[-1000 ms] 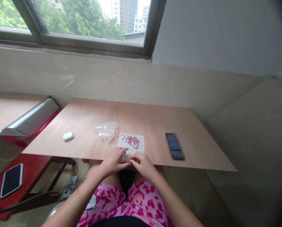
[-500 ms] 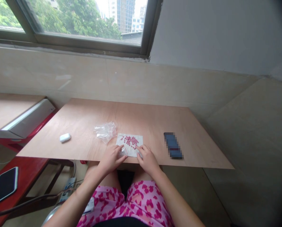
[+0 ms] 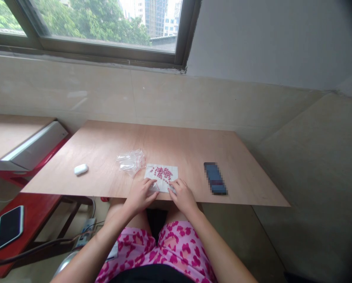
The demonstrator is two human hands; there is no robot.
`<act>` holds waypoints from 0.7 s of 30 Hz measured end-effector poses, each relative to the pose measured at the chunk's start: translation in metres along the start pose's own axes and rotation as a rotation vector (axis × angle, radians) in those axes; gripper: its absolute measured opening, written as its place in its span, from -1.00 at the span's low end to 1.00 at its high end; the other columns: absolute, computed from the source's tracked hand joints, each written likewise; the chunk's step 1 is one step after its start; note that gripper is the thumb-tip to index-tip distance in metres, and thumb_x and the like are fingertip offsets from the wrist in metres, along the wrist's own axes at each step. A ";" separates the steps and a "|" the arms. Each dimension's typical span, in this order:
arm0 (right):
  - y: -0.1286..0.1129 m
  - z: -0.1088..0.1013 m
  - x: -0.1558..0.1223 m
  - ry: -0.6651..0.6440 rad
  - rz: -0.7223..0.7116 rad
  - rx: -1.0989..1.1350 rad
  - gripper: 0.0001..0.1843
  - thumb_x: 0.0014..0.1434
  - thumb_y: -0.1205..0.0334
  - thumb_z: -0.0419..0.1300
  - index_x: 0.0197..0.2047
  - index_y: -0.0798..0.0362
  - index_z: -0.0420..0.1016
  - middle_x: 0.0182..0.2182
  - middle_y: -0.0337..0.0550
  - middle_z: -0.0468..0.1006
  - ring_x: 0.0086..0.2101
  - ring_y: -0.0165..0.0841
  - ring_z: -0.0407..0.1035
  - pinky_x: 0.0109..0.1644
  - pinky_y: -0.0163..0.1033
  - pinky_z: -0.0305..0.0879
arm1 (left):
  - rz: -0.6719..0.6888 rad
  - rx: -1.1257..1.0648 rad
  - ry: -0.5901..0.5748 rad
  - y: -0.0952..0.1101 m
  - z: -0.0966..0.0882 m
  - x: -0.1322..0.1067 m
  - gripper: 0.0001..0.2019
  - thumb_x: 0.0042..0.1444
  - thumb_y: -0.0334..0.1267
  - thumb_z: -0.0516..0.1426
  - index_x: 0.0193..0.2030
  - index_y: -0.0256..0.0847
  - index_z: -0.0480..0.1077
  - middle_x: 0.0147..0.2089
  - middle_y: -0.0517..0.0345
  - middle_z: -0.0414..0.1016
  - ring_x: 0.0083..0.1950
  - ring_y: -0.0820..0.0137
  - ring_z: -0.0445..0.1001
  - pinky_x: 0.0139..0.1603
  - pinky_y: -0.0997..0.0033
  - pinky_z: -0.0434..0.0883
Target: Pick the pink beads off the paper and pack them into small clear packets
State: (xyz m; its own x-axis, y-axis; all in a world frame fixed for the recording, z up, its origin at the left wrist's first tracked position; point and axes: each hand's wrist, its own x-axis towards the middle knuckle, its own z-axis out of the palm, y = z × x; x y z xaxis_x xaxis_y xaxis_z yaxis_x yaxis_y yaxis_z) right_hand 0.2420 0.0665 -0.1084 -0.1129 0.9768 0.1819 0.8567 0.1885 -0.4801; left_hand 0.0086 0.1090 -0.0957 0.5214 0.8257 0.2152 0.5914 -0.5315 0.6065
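A white paper sheet (image 3: 170,183) lies near the front edge of the wooden table (image 3: 176,143), with several small pink beads (image 3: 161,172) heaped on it. My left hand (image 3: 140,195) rests on the sheet's near left corner, its fingers closed on a small clear zip bag (image 3: 154,186) with a red strip. My right hand (image 3: 183,195) sits at the sheet's near right corner, fingertips curled and pressed together just below the beads. What they pinch is too small to see.
A heap of clear plastic bags (image 3: 130,160) lies left of the sheet, and a white oval case (image 3: 80,169) further left. A dark blurred flat object (image 3: 215,179) lies to the right. A phone (image 3: 9,226) rests on a red bench at the lower left.
Both hands moved from the table's edge, where they held the small bag together, forward onto the sheet. My right hand let go of the bag and reached to the beads.
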 end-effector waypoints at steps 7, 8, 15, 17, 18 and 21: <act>-0.008 0.000 -0.001 -0.005 -0.040 0.026 -0.85 0.38 0.34 0.20 -0.16 -0.03 0.61 -0.18 -0.08 0.57 -0.10 -0.20 0.47 0.02 -0.17 0.40 | 0.019 -0.016 -0.008 0.003 0.003 0.000 -0.64 0.30 -0.19 0.20 0.20 -0.18 0.42 0.05 -0.08 0.55 0.07 0.08 0.53 0.13 0.04 0.46; -0.008 0.000 0.000 0.001 -0.031 0.045 -0.84 0.38 0.36 0.19 -0.18 -0.02 0.60 -0.19 -0.08 0.58 -0.11 -0.20 0.47 0.02 -0.17 0.40 | 0.020 -0.014 -0.009 0.004 0.003 0.000 -0.63 0.30 -0.18 0.20 0.21 -0.18 0.42 0.05 -0.08 0.55 0.07 0.08 0.53 0.13 0.03 0.46; 0.011 0.001 0.008 0.091 0.104 0.371 -0.85 0.32 0.25 0.20 -0.12 0.02 0.61 -0.21 -0.08 0.64 -0.28 -0.25 0.50 -0.12 -0.16 0.42 | 0.030 -0.015 -0.010 0.005 0.004 -0.003 -0.60 0.29 -0.19 0.21 0.24 -0.14 0.37 0.05 -0.07 0.55 0.08 0.08 0.53 0.13 0.04 0.45; 0.016 0.002 0.013 0.186 0.224 0.558 -0.79 0.30 0.11 0.22 -0.12 0.04 0.59 -0.24 -0.06 0.65 -0.34 -0.25 0.49 -0.19 -0.17 0.42 | 0.032 -0.022 -0.006 0.006 0.004 -0.003 -0.58 0.28 -0.18 0.23 0.25 -0.14 0.35 0.05 -0.07 0.55 0.08 0.08 0.53 0.13 0.03 0.46; 0.017 0.002 0.015 0.241 0.289 0.651 -0.74 0.28 0.04 0.24 -0.13 0.06 0.58 -0.26 -0.05 0.65 -0.34 -0.24 0.49 -0.22 -0.18 0.43 | 0.035 -0.026 -0.006 0.006 0.005 -0.004 -0.57 0.27 -0.17 0.24 0.25 -0.14 0.34 0.06 -0.07 0.55 0.09 0.07 0.53 0.13 0.03 0.46; 0.011 0.004 0.017 0.347 0.414 0.849 -0.62 0.23 -0.10 0.27 -0.15 0.07 0.54 -0.29 -0.04 0.64 -0.32 -0.22 0.51 -0.28 -0.21 0.43 | 0.044 -0.039 -0.003 0.008 0.008 -0.005 -0.51 0.26 -0.12 0.27 0.27 -0.14 0.32 0.09 -0.09 0.55 0.11 0.05 0.53 0.14 0.01 0.46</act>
State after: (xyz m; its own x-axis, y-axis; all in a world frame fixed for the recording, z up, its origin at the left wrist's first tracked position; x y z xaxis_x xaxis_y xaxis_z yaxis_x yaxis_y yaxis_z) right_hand 0.2471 0.0859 -0.1137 0.3816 0.9236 0.0369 0.1373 -0.0171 -0.9904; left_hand 0.0157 0.0992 -0.0975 0.5483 0.8010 0.2403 0.5434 -0.5596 0.6257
